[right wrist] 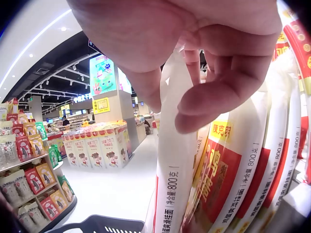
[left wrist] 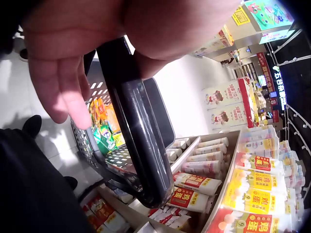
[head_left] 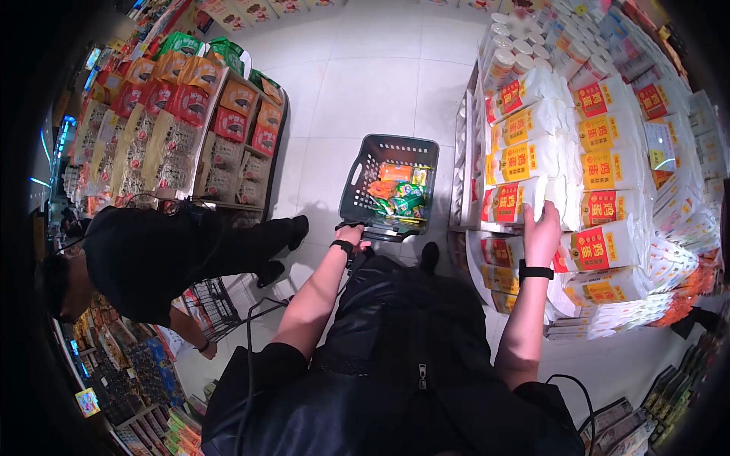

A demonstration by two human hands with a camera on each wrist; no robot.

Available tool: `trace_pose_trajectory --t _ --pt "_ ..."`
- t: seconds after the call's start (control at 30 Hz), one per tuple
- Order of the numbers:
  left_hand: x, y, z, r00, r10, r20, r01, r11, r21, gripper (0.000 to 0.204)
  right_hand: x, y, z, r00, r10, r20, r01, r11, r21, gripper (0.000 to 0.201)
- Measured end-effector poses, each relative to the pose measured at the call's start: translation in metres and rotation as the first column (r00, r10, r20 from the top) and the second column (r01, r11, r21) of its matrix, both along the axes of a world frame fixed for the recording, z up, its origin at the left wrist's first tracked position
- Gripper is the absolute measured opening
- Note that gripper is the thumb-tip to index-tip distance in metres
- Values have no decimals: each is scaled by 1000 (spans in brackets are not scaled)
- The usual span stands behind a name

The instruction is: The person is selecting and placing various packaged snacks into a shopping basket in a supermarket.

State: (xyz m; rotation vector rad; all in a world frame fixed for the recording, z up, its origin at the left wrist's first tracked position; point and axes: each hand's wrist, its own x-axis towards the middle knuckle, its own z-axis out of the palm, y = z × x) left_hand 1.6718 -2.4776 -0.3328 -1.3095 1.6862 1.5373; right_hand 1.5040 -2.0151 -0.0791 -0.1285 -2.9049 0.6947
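Note:
My left hand (head_left: 352, 237) grips the black handle (left wrist: 138, 131) of a dark shopping basket (head_left: 353, 201). Inside it lie orange packets (head_left: 395, 172) and green packets (head_left: 409, 199). In the left wrist view the fingers hang on one side of the handle, with the thumb partly hidden behind it. At the shelf on the right, my right hand (head_left: 541, 232) pinches the top of a white packet of dried noodles (right wrist: 170, 145), thumb on one face and fingers on the other. The packet stands upright against a row of matching noodle packets (right wrist: 238, 160) with red and yellow labels.
On the left, a display shelf (head_left: 205, 152) holds red, orange and green bags. A person in dark clothes (head_left: 152, 258) stands there beside a wire basket (head_left: 213, 311). White canisters (head_left: 513, 57) fill the far end of the right shelf. Printed cartons (right wrist: 99, 148) stand across the aisle.

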Motion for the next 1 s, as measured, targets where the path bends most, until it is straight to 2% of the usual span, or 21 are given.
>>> trace_pose_trajectory --t 0.1,0.2,0.23,0.27,0.33,0.4,0.47,0.5,0.53,0.63,0.7,0.73,0.8,0.87,0.93,1.0 --pt "-2 -9 -5 996 42 77 -53 988 146 48 2 -10 -8 999 -33 5 33 999 -10 45" --pt "0 -18 -21 993 -67 100 50 985 167 51 5 -21 -8 996 -86 16 85 996 32 46" --pt "1 -11 -13 996 23 89 -35 990 137 51 4 -22 -12 994 -112 17 111 992 58 46" --pt "-3 -11 -5 993 35 110 -53 984 168 51 2 -22 -15 989 -146 14 144 986 89 45" --pt "-2 -21 -13 998 14 54 -30 953 302 52 0 -18 -22 991 -127 -35 129 991 47 41" --pt "-2 -20 -21 994 68 87 -94 936 338 50 0 -19 -21 983 -172 -57 176 981 80 37" --pt "1 -21 -30 997 44 67 -64 939 338 49 -4 -13 -29 976 -145 -165 159 984 81 31" --pt "3 -29 -50 997 -14 79 -19 915 403 57 -6 -12 -28 973 -200 -113 206 978 44 28" --pt "4 -31 -51 995 -17 97 -25 910 414 56 -7 -22 -15 968 -251 -20 251 964 87 36" --pt "1 -25 -46 989 -37 142 -21 920 390 53 -9 -14 -21 971 -229 -67 237 957 170 33" --pt "-4 -24 -32 984 -118 133 60 926 373 53 -8 -12 -17 968 -240 -69 250 935 250 32" --pt "-6 -26 -7 931 -365 3 348 892 288 62 -5 -16 -12 954 -295 -59 300 923 239 33" --pt "-3 -23 -11 987 -161 10 147 924 352 63 3 -10 -13 962 -214 -168 247 945 213 36" --pt "-12 -19 4 991 -114 67 90 953 288 64 17 -39 9 958 -224 -177 263 933 245 38" --pt "-23 -24 4 993 -110 39 91 941 327 68 27 -73 18 969 -199 -150 221 963 151 34" --pt "-39 -13 4 990 -45 137 18 982 187 65 37 -105 7 994 -51 -101 59 995 80 30"
